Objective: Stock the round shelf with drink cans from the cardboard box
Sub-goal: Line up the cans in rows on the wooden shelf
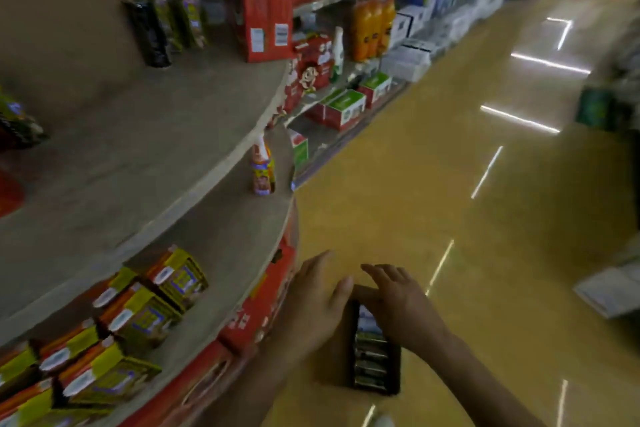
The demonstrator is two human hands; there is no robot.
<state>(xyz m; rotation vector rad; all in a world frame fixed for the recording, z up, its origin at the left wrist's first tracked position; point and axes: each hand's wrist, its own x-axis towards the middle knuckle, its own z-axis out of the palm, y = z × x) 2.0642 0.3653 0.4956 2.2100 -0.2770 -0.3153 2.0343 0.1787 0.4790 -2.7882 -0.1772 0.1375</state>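
A dark cardboard box point(393, 374) stands on the floor below me, with a row of drink cans point(370, 347) lying inside. My left hand point(311, 302) reaches down over the box's left side, fingers straight. My right hand point(398, 295) hovers over the box's far end, fingers spread and slightly bent. I cannot tell if either hand touches a can. The round shelf point(145, 149) fills the left of the view in grey tiers. A dark can point(149, 31) stands on its top tier near two yellow-green bottles point(180, 14).
Orange-and-yellow cartons point(138, 315) crowd the lower tier, and a small bottle point(263, 166) stands at its far edge. Red boxes point(256, 308) sit under the shelf beside the box. Straight store shelving point(363, 45) lines the aisle behind. Glossy yellow floor point(467, 184) stretches to the right.
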